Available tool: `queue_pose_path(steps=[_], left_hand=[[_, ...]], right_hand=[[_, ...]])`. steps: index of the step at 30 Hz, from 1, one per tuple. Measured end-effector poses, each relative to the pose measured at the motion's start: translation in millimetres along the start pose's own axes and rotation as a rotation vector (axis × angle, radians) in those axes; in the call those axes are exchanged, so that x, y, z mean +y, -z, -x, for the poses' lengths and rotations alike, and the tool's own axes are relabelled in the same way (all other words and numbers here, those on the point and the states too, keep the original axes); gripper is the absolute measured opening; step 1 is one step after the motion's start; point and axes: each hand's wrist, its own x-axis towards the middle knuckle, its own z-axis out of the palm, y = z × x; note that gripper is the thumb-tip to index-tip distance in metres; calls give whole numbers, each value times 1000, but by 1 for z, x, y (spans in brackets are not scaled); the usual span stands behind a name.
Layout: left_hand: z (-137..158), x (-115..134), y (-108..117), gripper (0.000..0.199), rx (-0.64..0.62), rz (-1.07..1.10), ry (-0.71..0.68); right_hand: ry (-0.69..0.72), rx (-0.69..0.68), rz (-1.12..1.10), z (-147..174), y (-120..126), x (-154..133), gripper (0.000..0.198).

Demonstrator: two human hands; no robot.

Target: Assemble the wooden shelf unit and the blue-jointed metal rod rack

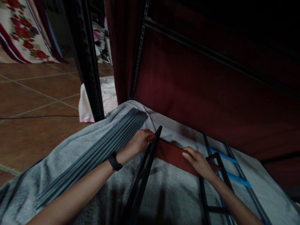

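A flat reddish-brown board (173,156) stands on its long edge between two black metal frames. My right hand (195,159) grips its upper edge, thumb on the near side. At the board's left end, my left hand (142,140) is closed at the top of the left black metal frame (146,165); its fingertips are partly hidden behind the bar. The right black metal frame (220,165) stands beyond my right wrist, partly covered by my forearm. A dark watch band (115,161) circles my left wrist.
Several grey tubes (100,153) lie side by side on the grey blanket (77,143). Black parts with blue strips (236,178) lie at the right. A slotted black post (90,68) rises at the left, before a dark red cloth (187,84). Tiled floor (35,90) shows beyond.
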Motion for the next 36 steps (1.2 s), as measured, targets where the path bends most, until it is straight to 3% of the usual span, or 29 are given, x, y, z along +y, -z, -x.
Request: queue_pose_path(steps=[4,11,18,25,31,36], left_hand=[[3,-9,-8,25,49,41,38],[4,-10,-2,32,17,-27,-146],[0,-18,-8,20,63,211,62],[8,-9,2,26,-7,-95,-193],[6,-19,-4,18,101,-20,-156],[6,-14,-4,20,113,-60,-206]], right_hand=[[28,10,-1,0,1,-1,26],[77,-20,-11,-3,4,3,30],[69,-16,31,-10,7,8,34],[88,8,52,-12,6,11,37],[102,14,62,-11,7,7,35],[80,-19,78,-12,11,3,32]])
